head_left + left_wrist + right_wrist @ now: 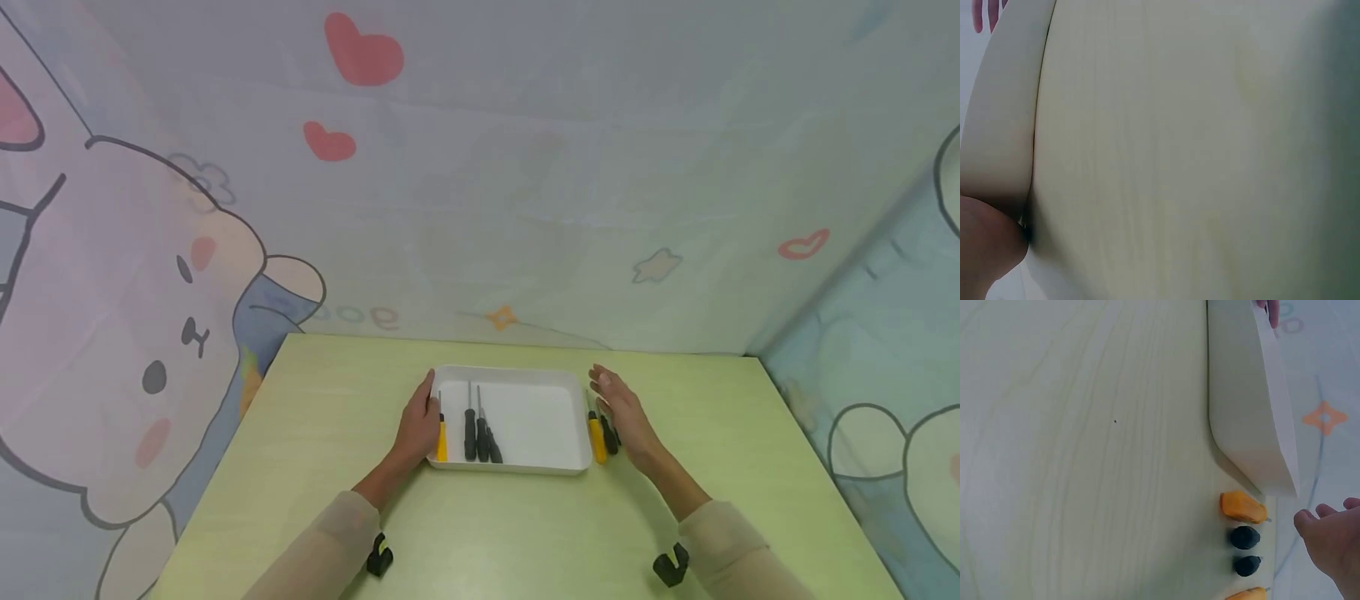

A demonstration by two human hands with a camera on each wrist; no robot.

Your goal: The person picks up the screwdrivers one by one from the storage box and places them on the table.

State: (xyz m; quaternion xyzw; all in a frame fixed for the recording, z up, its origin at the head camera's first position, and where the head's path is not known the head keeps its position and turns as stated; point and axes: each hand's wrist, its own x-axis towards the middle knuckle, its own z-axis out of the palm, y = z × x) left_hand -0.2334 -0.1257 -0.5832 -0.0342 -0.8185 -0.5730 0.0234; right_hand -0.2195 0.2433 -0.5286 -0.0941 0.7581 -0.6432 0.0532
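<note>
A white tray (536, 417) sits on the table with several screwdrivers inside it, a yellow-handled screwdriver (442, 440) at its left end and black-handled screwdrivers (470, 435) beside that. My left hand (418, 425) grips the tray's left side, thumb at the rim. In the left wrist view, part of that hand (988, 244) presses against the tray wall (1000, 119). Just off the tray's right end, my right hand (626, 417) hovers with fingers extended, partly covering more screwdrivers. Among these are a yellow-handled screwdriver (1242, 507) and black-handled screwdrivers (1245, 537), lying on the table.
The pale green wood-grain table (480, 533) ends at the back against a hanging cloth (525, 208) printed with hearts and a rabbit. Black wrist mounts (380, 557) stick out from both sleeves.
</note>
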